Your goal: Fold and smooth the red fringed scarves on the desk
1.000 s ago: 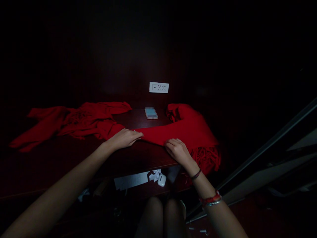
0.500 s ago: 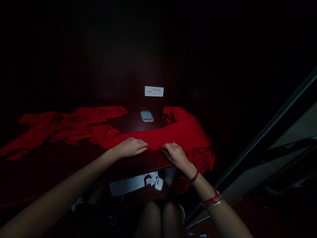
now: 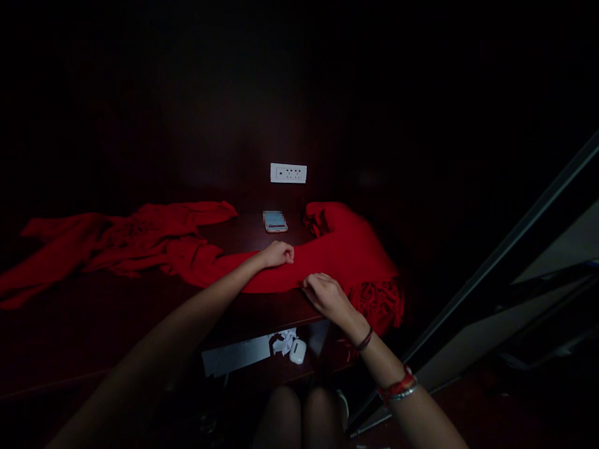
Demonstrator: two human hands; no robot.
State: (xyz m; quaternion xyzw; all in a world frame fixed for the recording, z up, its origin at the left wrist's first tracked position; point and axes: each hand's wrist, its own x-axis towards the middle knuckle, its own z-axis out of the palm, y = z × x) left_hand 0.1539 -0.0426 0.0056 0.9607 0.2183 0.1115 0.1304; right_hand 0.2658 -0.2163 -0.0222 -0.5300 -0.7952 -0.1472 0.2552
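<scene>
A long red scarf [image 3: 349,246] with a tasselled end lies across the dark wooden desk [image 3: 234,234]. Over the middle of its strip, close to the far edge, is my left hand [image 3: 277,254], fingers curled in; whether cloth is caught in them is hidden. At the near edge of the scarf, my right hand [image 3: 326,294] pinches the fabric between thumb and fingers. Toward the left the red cloth [image 3: 135,234] is bunched and crumpled, with more tassels in it. The scarf's right end is wider and turns toward the back, its fringe hanging near the desk's front edge.
A phone [image 3: 275,222] rests on the desk behind the scarf, below a white wall socket [image 3: 289,173]. An open shelf under the desktop holds paper [image 3: 238,357], crumpled tissue [image 3: 283,342] and a white earbud case [image 3: 297,351]. A metal-edged frame [image 3: 505,249] slants along the right.
My left hand has moved up and to the right, from the scarf's near edge onto its strip. The right hand stays at the near edge. The view has shifted slightly.
</scene>
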